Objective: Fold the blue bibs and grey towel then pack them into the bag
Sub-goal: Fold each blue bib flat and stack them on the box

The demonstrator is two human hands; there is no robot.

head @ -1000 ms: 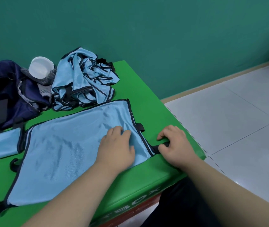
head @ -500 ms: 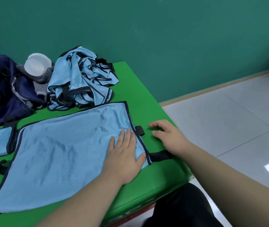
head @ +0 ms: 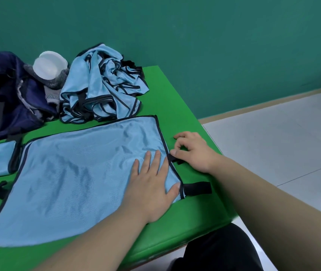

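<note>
Our blue bib lies spread flat, black-edged, along the bench's near edge, toward its right corner. Our left hand presses it, fingers straight; our right hand curls at its short strap, grip unclear

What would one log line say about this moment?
left hand: flat on spread blue bib | right hand: thumb at short black strap, grip unclear | crumpled bibs: unfolded | bag: far left
</note>
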